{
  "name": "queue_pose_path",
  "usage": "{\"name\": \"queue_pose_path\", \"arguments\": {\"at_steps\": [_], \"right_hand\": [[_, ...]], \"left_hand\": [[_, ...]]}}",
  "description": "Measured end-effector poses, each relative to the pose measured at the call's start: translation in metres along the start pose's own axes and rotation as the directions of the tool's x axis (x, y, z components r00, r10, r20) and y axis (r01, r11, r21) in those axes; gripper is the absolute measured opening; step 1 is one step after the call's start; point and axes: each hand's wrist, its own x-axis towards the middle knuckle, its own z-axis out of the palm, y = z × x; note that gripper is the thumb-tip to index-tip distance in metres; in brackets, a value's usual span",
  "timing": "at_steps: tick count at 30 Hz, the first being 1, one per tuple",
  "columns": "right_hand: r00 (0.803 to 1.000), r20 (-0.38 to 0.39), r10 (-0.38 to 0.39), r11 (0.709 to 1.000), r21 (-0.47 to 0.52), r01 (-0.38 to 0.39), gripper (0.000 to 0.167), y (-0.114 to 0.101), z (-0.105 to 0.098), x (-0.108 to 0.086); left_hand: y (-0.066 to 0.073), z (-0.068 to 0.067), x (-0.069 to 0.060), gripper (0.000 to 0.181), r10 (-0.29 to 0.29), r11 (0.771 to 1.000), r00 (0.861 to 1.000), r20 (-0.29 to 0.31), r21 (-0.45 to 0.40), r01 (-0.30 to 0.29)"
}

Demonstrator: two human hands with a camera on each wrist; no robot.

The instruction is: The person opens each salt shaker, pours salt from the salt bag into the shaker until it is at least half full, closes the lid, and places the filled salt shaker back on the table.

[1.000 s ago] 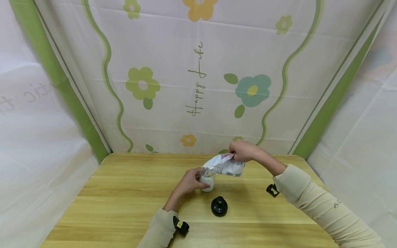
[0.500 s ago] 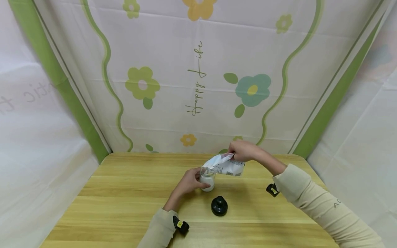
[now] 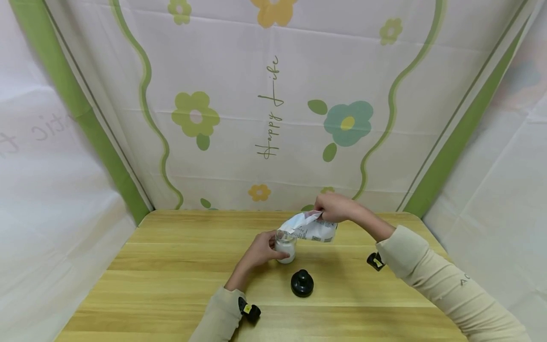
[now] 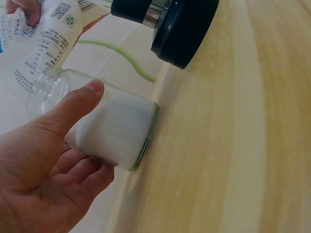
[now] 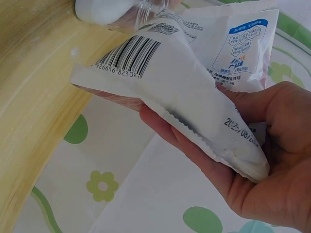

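A glass jar [image 4: 116, 128] partly filled with white powder stands on the wooden table. My left hand [image 3: 260, 249] holds it around the side, thumb on the near face and fingers behind. Above, my right hand [image 3: 335, 207] grips a white printed plastic bag [image 3: 314, 230], tilted so that its opening meets the jar's mouth. In the right wrist view the bag [image 5: 160, 77] shows a barcode and a blue label, with thumb and fingers squeezing its end. The black lid [image 3: 302, 284] with a knob lies on the table in front of the jar.
The wooden table [image 3: 171, 275] has its far edge against a white flowered cloth wall [image 3: 231, 166], with cloth walls at both sides. A few white specks lie on the wood near the jar in the right wrist view. Black wrist cameras sit on both sleeves.
Almost nothing differs. Both hands, the jar, the bag and the lid keep their places, and the head view has shifted very slightly.
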Motion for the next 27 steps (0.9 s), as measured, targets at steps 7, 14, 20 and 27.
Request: {"name": "queue_pose_path", "arguments": {"at_steps": [7, 14, 20, 27], "right_hand": [[1.0, -0.007, -0.007, 1.0, -0.004, 0.007, 0.022, -0.0003, 0.0002, -0.0003], [1.0, -0.012, 0.0, 1.0, -0.012, 0.0, 0.025, -0.0025, -0.0002, -0.0009], [1.0, -0.013, -0.002, 1.0, -0.025, 0.002, 0.027, -0.0023, 0.0005, -0.0004], [1.0, -0.018, -0.008, 0.999, -0.032, 0.007, 0.027, -0.0031, 0.0005, -0.0002]], "left_hand": [[0.0003, -0.0002, -0.0002, 0.054, 0.003, 1.0, 1.0, 0.002, 0.0, -0.003], [-0.0006, 0.0, 0.0001, 0.054, 0.003, 1.0, 1.0, 0.001, 0.01, -0.003], [-0.0007, 0.0001, 0.0003, 0.056, -0.001, 1.0, 1.0, 0.0, 0.009, 0.001], [-0.0027, 0.0006, 0.0012, 0.056, -0.006, 1.0, 1.0, -0.003, 0.002, 0.006]]}}
